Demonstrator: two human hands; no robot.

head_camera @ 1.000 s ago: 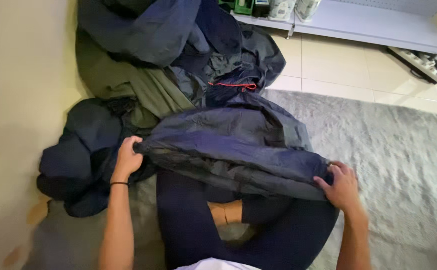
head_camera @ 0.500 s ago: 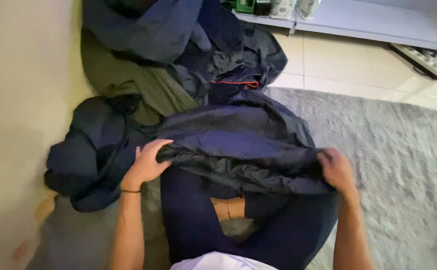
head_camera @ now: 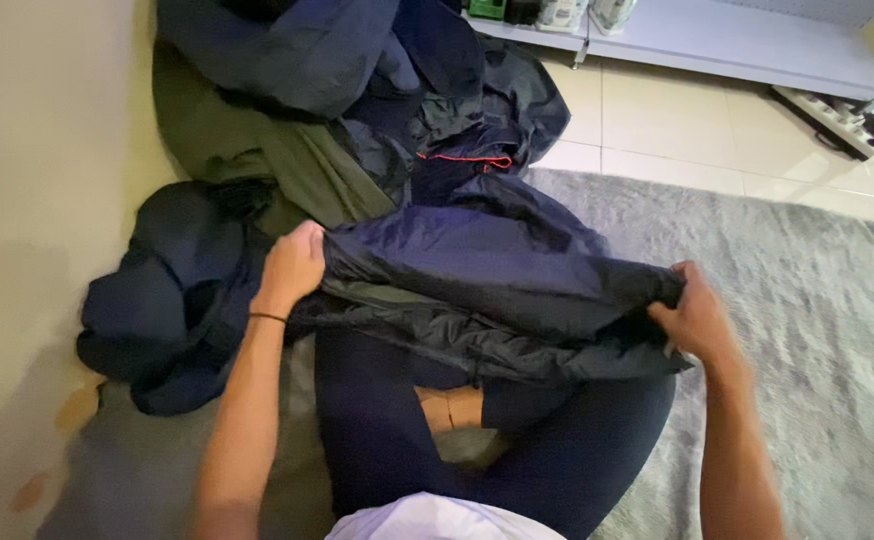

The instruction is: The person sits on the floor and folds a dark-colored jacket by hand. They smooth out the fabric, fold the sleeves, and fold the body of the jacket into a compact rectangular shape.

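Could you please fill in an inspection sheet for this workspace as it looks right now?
Surface: grey shaggy rug on a pale tiled floor; the person sits cross-legged on it.
Job's things: dark navy jacket stretched across the lap, folded along its length.
Clutter: heap of clothes at the wall: an olive green garment, a navy garment on top, and a dark bundle beside the left arm.
Grippers: left hand grips the jacket's left end; right hand grips its right end.
Cables: nothing seen.
Surroundings: cream wall on the left; low white shelf at the top; a power strip on the tiles.
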